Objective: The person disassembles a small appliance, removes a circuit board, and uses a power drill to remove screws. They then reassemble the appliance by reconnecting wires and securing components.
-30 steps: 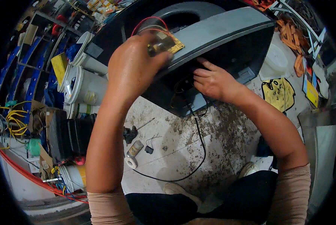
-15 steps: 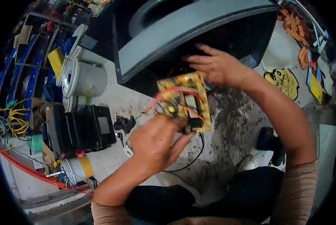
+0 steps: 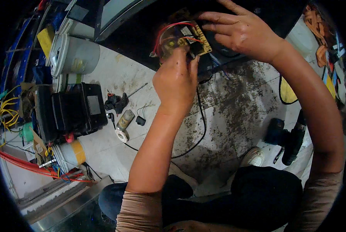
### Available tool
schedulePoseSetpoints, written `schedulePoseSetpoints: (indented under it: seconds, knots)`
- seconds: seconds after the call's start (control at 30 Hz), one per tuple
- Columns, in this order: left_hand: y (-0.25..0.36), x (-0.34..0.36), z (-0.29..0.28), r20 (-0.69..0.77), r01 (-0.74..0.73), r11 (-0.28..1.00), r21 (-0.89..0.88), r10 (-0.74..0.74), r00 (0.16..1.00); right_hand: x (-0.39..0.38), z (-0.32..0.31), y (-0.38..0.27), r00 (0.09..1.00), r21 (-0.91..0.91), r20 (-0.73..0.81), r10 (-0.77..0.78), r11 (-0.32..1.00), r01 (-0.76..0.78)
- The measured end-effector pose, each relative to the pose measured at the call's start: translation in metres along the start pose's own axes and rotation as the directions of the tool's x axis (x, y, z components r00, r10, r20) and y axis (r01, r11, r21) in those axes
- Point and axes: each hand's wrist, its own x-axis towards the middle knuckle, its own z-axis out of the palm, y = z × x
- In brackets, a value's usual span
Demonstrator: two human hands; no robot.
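My left hand (image 3: 175,79) pinches the lower edge of a circuit board (image 3: 205,46), which is yellowish with red and orange wires and dark components. It holds the board up against the dark opening of a large black appliance (image 3: 134,42). My right hand (image 3: 242,34) is just right of the board, by the black appliance. Its fingers are spread and no object shows in them. Some fingertips are lost against the dark interior, so any contact there is unclear. Thin wires (image 3: 219,65) hang below the board from the appliance.
On the stained floor lie a cylindrical part (image 3: 125,120), a small black part with leads (image 3: 141,121), a white ring (image 3: 122,135) and a black cable (image 3: 204,127). Left stand a black case (image 3: 91,102) and a white bucket (image 3: 82,58). A cordless drill (image 3: 290,141) lies right.
My left hand has carried the circuit board up and away from me, to the appliance's dark opening. My right hand has also moved farther up. The view has shifted.
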Motion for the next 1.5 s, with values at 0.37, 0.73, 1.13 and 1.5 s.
schedulePoseSetpoints:
  seconds: [0.37,0.73,1.13,1.5]
  knots:
    - [-0.006,-0.007,-0.008,0.065,-0.078,0.994,0.073,0.074,0.995,0.004,0.002,-0.012,0.997,-0.032,0.002,0.074,0.997,-0.074]
    - [-0.009,0.008,0.008,-0.011,-0.102,0.986,0.133,0.104,0.994,0.011,-0.005,-0.025,0.986,-0.093,-0.007,0.168,0.981,-0.168]
    - [-0.009,0.021,0.02,0.012,0.067,0.983,0.171,-0.071,0.997,0.007,0.003,-0.024,0.987,-0.044,-0.009,0.163,0.986,-0.163]
    - [-0.005,0.024,0.029,-0.081,0.051,0.983,0.178,-0.037,0.996,0.003,0.006,-0.025,0.983,0.008,-0.093,0.158,0.987,-0.158]
